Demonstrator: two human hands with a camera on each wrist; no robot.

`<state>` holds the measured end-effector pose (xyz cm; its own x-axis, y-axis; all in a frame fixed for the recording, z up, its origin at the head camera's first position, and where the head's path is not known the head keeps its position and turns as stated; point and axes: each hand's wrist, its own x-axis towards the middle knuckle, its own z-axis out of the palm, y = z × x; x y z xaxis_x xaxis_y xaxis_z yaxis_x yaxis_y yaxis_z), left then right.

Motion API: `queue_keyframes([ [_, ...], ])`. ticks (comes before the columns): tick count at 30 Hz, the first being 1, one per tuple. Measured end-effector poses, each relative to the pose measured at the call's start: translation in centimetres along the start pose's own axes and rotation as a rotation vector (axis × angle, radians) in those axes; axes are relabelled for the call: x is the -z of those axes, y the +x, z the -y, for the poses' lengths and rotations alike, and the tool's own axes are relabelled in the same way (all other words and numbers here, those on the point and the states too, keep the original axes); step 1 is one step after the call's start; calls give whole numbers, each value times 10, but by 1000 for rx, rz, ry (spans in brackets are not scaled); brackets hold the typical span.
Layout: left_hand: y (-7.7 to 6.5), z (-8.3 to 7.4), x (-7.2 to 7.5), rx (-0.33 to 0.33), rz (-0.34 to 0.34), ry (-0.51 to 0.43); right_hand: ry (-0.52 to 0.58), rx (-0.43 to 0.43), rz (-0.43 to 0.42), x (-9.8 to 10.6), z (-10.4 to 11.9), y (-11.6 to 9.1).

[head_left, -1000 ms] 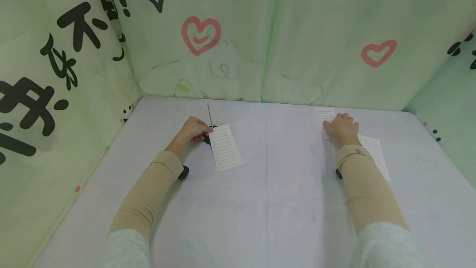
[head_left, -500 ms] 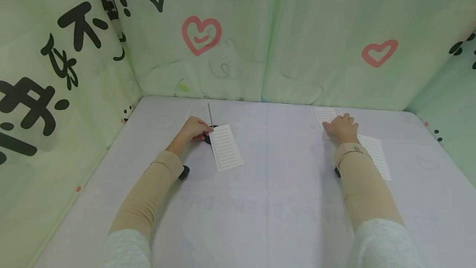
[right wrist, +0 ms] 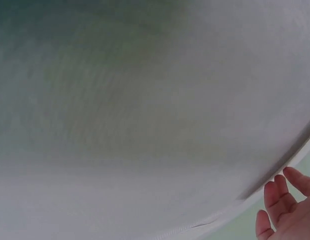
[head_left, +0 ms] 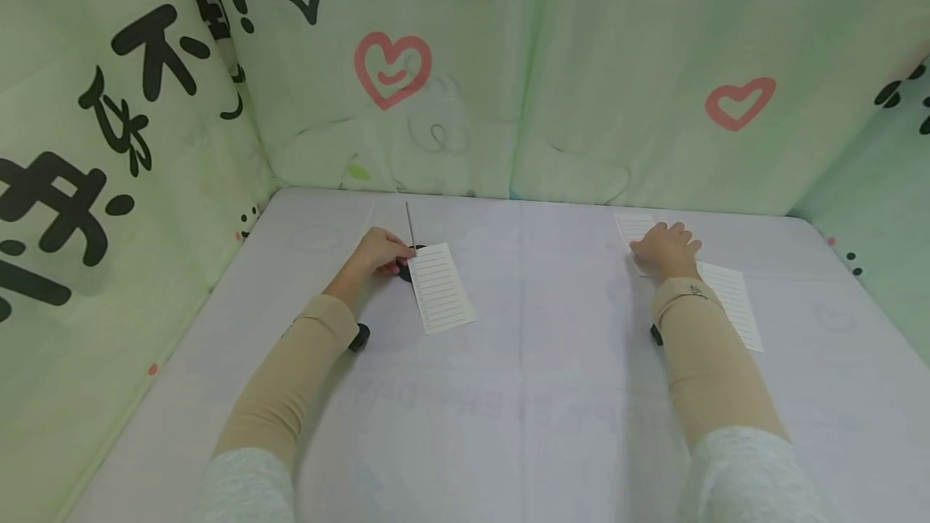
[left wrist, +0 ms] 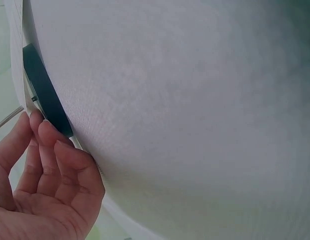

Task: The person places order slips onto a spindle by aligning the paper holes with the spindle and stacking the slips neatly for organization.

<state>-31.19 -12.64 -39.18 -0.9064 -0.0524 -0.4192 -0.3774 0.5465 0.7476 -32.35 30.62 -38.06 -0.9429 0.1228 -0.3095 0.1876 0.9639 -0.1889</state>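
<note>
I see left hand [head_left: 379, 251] pinching lined card [head_left: 441, 289] at corner, beside thin rod [head_left: 410, 224] and black base [head_left: 404, 271]. Right hand [head_left: 667, 252]: fingers loosely extended over second card [head_left: 630, 227], near back edge of white table [head_left: 523, 394]; contact, can't tell. Third card [head_left: 732, 297] partly hidden by right sleeve [head_left: 712, 361].

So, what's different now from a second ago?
Very little. The right hand and its tan sleeve have shifted slightly to the person's left; the far card by that hand may have slid a touch nearer, though it's hard to be sure. No grip visibly taken or released. The left hand still pinches its lined card; that card and the black base stayed put.
</note>
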Motion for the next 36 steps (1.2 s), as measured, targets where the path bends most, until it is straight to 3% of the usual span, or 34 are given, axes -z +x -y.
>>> queue_keyframes([
  [8, 3, 0, -1, 15, -7, 8, 22, -9, 10, 1, 1, -1],
  [17, -1, 0, 0, -35, 3, 3, 58, -37, 56, 5, 3, -5],
  [36, -1, 0, 0, -30, 5, -21, 117, -76, 64, 6, 7, -4],
])
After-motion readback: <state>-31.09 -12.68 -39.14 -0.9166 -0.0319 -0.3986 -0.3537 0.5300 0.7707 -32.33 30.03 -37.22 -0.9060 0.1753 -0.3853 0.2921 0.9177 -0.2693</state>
